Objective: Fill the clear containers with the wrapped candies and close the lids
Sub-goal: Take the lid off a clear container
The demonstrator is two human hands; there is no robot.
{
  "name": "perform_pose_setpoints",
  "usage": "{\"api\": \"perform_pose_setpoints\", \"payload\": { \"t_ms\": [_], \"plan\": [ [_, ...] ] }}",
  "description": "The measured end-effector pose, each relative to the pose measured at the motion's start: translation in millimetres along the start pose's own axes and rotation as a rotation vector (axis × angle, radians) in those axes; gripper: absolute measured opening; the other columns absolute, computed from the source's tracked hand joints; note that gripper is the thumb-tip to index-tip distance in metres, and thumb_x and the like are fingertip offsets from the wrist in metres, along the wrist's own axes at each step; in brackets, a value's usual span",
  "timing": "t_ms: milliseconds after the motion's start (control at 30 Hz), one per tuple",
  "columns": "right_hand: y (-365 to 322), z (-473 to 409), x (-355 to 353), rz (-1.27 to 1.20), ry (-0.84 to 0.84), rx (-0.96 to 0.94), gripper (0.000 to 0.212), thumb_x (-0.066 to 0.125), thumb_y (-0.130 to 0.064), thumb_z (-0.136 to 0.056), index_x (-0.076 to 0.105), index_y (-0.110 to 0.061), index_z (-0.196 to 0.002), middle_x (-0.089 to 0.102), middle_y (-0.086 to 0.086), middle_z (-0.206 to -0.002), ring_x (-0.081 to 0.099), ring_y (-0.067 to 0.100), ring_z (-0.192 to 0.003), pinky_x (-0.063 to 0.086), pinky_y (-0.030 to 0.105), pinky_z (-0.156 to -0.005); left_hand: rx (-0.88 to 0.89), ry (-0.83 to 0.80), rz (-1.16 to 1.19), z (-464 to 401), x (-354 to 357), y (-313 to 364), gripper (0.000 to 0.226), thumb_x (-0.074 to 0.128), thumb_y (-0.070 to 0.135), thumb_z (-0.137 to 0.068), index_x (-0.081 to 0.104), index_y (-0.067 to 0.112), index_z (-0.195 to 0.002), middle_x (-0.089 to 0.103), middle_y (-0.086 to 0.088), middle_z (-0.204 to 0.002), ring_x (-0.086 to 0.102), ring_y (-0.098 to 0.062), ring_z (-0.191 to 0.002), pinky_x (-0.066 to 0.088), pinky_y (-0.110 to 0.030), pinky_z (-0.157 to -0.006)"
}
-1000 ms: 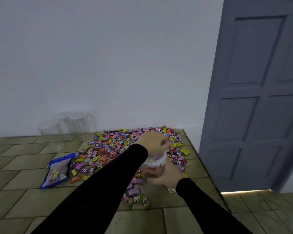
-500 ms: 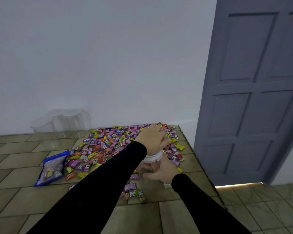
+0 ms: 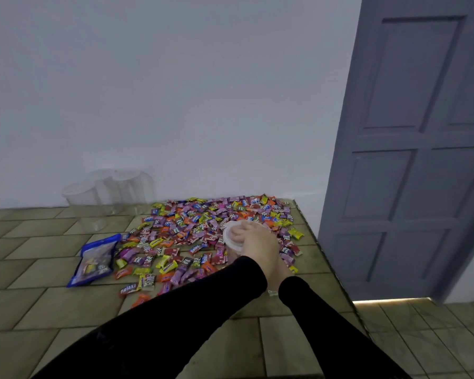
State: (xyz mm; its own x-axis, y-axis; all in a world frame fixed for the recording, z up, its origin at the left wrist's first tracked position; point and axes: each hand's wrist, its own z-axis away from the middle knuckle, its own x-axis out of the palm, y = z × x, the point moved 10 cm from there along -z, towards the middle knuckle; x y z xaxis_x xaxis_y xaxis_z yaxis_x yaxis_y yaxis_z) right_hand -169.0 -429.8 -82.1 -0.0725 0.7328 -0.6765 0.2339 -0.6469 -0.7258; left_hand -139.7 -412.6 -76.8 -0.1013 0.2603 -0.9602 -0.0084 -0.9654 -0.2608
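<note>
A clear container [image 3: 231,255] stands among the wrapped candies [image 3: 197,225] spread over the tiled surface. Its white lid [image 3: 227,237] sits on top. My left hand [image 3: 256,240] reaches across from the left and lies over the lid, fingers laid across its top, pressing on it. My right hand [image 3: 281,270] is mostly hidden under my left wrist and grips the container's body from the right. Three more clear containers [image 3: 104,192] stand together at the wall, back left.
A blue candy bag [image 3: 95,259] lies flat left of the pile. The tiled surface [image 3: 39,269] ends at an edge on the right [image 3: 327,258], with lower floor [image 3: 435,337] and a grey door [image 3: 411,160] beyond. A white wall stands behind.
The view has dipped and shifted. My left hand has gone from gripping the lid from above to lying flat across it. The container stays in the same spot, held by my right hand.
</note>
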Motion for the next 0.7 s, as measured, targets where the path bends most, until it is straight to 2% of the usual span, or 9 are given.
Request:
{"api": "perform_pose_setpoints", "payload": {
  "t_ms": [67, 100, 133, 167, 300, 400, 467, 567, 700],
  "plan": [
    [-16.1, 4.6, -3.7, -0.003, -0.033, 0.022, 0.043, 0.020, 0.002, -0.103, 0.003, 0.013, -0.141, 0.035, 0.025, -0.141, 0.038, 0.003, -0.135, 0.017, -0.001, -0.098, -0.039, -0.062, 0.102, -5.4, 5.6, -2.1, 0.062, 0.032, 0.011, -0.104, -0.008, -0.010, -0.146, -0.004, -0.029, -0.157, 0.009, -0.053, -0.140, 0.006, -0.055, -0.114],
    [-28.3, 11.2, -8.3, 0.006, -0.015, 0.011, 0.039, 0.015, 0.009, -0.101, 0.008, 0.018, -0.139, 0.050, 0.013, -0.112, 0.051, -0.007, -0.121, 0.022, -0.011, -0.081, -0.039, -0.109, 0.164, -5.1, 6.8, -1.2, 0.063, 0.031, 0.016, -0.105, -0.009, -0.008, -0.147, -0.006, -0.027, -0.157, 0.006, -0.053, -0.141, 0.004, -0.055, -0.115],
    [-17.3, 6.5, -7.3, 0.005, 0.018, -0.002, 0.039, 0.017, 0.011, -0.100, 0.014, 0.019, -0.138, 0.042, 0.028, -0.133, 0.057, -0.010, -0.110, 0.021, -0.014, -0.069, -0.042, -0.155, 0.201, -3.6, 7.0, -1.4, 0.063, 0.030, 0.020, -0.106, -0.009, -0.007, -0.148, -0.007, -0.027, -0.158, 0.005, -0.053, -0.141, 0.004, -0.055, -0.115],
    [-17.4, 5.4, -3.5, -0.006, 0.020, -0.021, 0.038, 0.021, 0.011, -0.100, 0.018, 0.017, -0.138, 0.017, 0.018, -0.152, 0.057, -0.008, -0.110, 0.023, -0.013, -0.065, -0.035, -0.186, 0.199, 0.1, 5.9, 0.1, 0.062, 0.028, 0.022, -0.106, -0.009, -0.005, -0.149, -0.006, -0.027, -0.158, 0.005, -0.053, -0.141, 0.005, -0.055, -0.116],
    [7.7, -5.4, -1.9, 0.008, 0.136, -0.016, 0.040, 0.025, 0.007, -0.101, 0.025, 0.018, -0.139, 0.039, 0.036, -0.137, 0.045, 0.027, -0.128, 0.045, 0.010, -0.085, 0.091, -0.164, 0.056, 13.4, -7.8, 5.4, 0.049, 0.026, 0.017, -0.106, 0.015, -0.003, -0.149, 0.018, -0.027, -0.154, 0.020, -0.045, -0.141, 0.024, -0.048, -0.114],
    [44.6, -0.6, 11.7, -0.133, 0.076, 0.146, 0.066, 0.075, -0.019, -0.080, 0.042, -0.012, -0.137, 0.058, 0.005, -0.126, 0.054, 0.019, -0.117, 0.044, 0.023, -0.083, 0.436, 0.043, -0.116, 31.2, -36.8, 10.8, 0.024, 0.045, 0.014, -0.098, 0.060, 0.008, -0.116, 0.060, -0.007, -0.102, 0.062, -0.024, -0.098, 0.053, -0.034, -0.086],
    [52.7, 0.3, 11.4, -0.255, 0.116, 0.121, 0.082, 0.086, -0.012, -0.064, 0.041, -0.025, -0.132, 0.062, -0.006, -0.117, 0.062, 0.008, -0.107, 0.051, 0.024, -0.082, 0.567, 0.224, -0.144, 40.4, -50.8, -4.2, 0.018, 0.050, 0.029, -0.091, 0.063, 0.017, -0.091, 0.055, 0.002, -0.074, 0.053, -0.014, -0.062, 0.049, -0.029, -0.060],
    [51.3, -2.2, 8.3, -0.327, 0.148, 0.034, 0.082, 0.082, 0.009, -0.063, 0.042, -0.023, -0.127, 0.066, 0.005, -0.114, 0.066, 0.007, -0.100, 0.053, 0.019, -0.076, 0.661, 0.336, 0.023, 36.9, -36.4, -29.2, 0.041, 0.047, 0.051, -0.090, 0.056, 0.023, -0.118, 0.060, -0.005, -0.107, 0.056, -0.022, -0.090, 0.048, -0.036, -0.078],
    [56.5, -6.7, 12.2, -0.342, 0.141, 0.054, 0.085, 0.089, -0.017, -0.056, 0.046, -0.018, -0.129, 0.065, -0.001, -0.117, 0.061, 0.004, -0.108, 0.050, 0.023, -0.090, 0.656, 0.326, 0.131, 24.0, -5.0, -45.9, 0.055, 0.030, 0.053, -0.099, 0.024, 0.032, -0.150, 0.023, -0.012, -0.157, 0.032, -0.033, -0.137, 0.028, -0.045, -0.113]
  ]
}}
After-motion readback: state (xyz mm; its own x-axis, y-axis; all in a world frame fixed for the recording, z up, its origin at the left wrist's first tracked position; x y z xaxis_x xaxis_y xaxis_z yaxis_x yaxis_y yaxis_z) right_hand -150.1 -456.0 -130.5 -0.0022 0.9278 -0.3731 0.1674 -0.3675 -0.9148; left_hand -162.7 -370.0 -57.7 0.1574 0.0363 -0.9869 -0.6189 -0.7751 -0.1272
